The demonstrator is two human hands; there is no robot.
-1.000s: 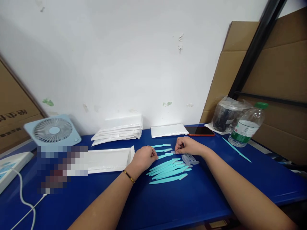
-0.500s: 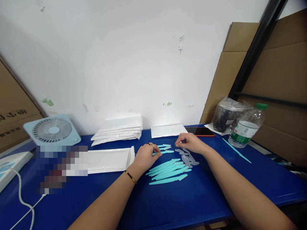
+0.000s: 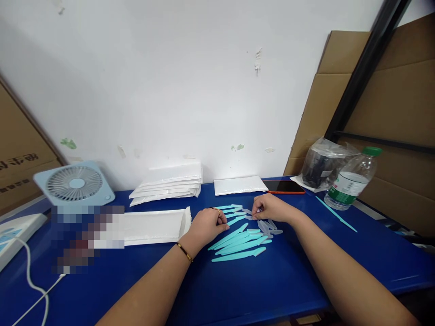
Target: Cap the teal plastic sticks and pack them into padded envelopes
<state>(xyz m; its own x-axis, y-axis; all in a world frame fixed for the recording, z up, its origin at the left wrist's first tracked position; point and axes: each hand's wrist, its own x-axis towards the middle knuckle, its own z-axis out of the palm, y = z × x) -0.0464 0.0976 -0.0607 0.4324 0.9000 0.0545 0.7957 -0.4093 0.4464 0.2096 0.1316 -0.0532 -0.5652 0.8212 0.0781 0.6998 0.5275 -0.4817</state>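
Several turquoise razor-like sticks (image 3: 239, 257) lie in a fanned group on the blue table. A few more turquoise sticks (image 3: 234, 207) lie just behind, beside the fingers of my left hand (image 3: 210, 223). That hand is closed in a pinch around the end of a turquoise stick (image 3: 237, 221). Clear plastic caps (image 3: 264, 227) lie to the right of the sticks. Above them is my right hand (image 3: 272, 209), its fingers pinched together on a clear cap; its fingertips partly hide the piece.
White padded envelopes (image 3: 168, 181) are stacked by the wall. An open one (image 3: 152, 226) lies left of my hands, another (image 3: 240, 185) beside a phone (image 3: 287, 186). A fan (image 3: 77, 183) stands left; a bottle (image 3: 350, 183) and a lone stick (image 3: 336, 213) are at right.
My right hand has moved slightly down toward the caps. My left hand has shifted a little down, with the stick at its fingertips now nearer the fanned group.
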